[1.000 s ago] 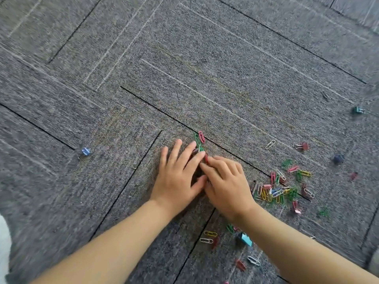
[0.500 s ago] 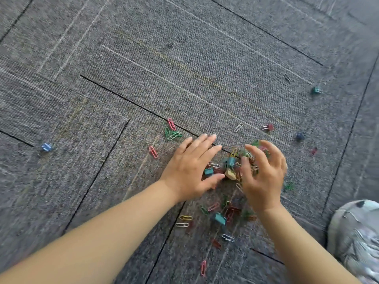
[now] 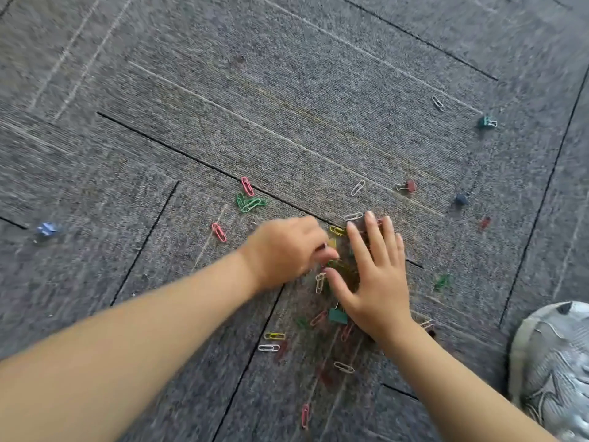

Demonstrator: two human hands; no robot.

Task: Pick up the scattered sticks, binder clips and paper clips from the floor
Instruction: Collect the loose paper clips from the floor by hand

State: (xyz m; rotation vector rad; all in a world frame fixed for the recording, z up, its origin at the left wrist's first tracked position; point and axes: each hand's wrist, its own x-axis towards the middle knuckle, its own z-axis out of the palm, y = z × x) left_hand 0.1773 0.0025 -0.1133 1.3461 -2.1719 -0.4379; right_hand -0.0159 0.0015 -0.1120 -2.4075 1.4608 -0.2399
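Two changes are noted: the formerly cupped right hand point(image 3: 379, 288) is pressed flat, fingers point(image 3: 371, 231) straight, on coloured wire paper clips point(image 3: 339, 266) heaped on the grey carpet floor point(image 3: 287, 106); the left hand point(image 3: 283, 252) is curled, contents indiscernible; lifting pending.

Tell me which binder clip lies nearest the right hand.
The teal binder clip right beside the thumb side of the right hand. The second teal clip, red clip, dark blue clip and light blue clip all lie well away.
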